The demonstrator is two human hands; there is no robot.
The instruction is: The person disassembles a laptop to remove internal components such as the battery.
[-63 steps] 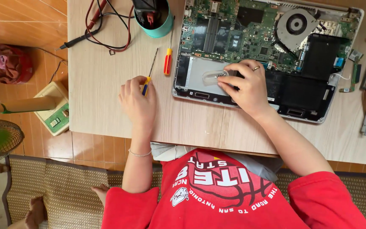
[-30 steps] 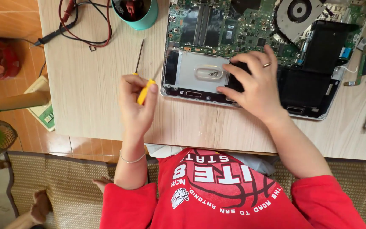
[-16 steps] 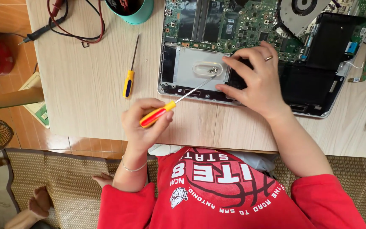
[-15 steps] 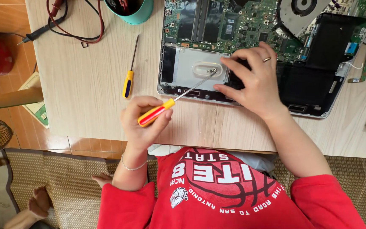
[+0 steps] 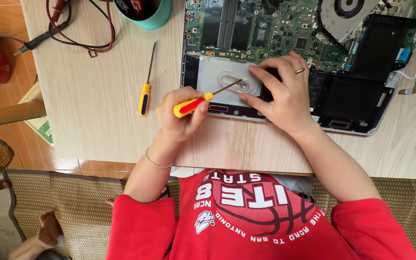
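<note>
Since the earlier frames, one screwdriver has left the surface (image 5: 97, 96) and now sits in the left hand (image 5: 179, 113), its tip brought across to the laptop, while a second one stays where it lay.

At the far left, red and black cables (image 5: 80, 29) coil near a teal cup (image 5: 143, 12). Next comes the spare screwdriver (image 5: 145, 86), yellow and blue handled, lying alone on the wood, well apart from the left hand.

That left hand is clamped around the red and yellow screwdriver (image 5: 193, 103), fingers curled over the handle and thumb along its side. The wrist is bent upward from a forearm that rises from the lower edge of the view. The shaft slants up and right, and the tip rests at a small screw (image 5: 241, 84) on the silver drive bracket (image 5: 217, 79) in the lower left corner of the opened laptop (image 5: 285, 53).

The right hand (image 5: 282, 94) lies flat on the laptop just beside the bracket, fingers spread and pressing down, closed on nothing; a ring shows on one finger. Its forearm angles in from the lower right.

To do this well, the shaft probably wants to stand more upright over the screw so the tip seats fully, with steady downward pressure and the right hand keeping the case from sliding.
</note>
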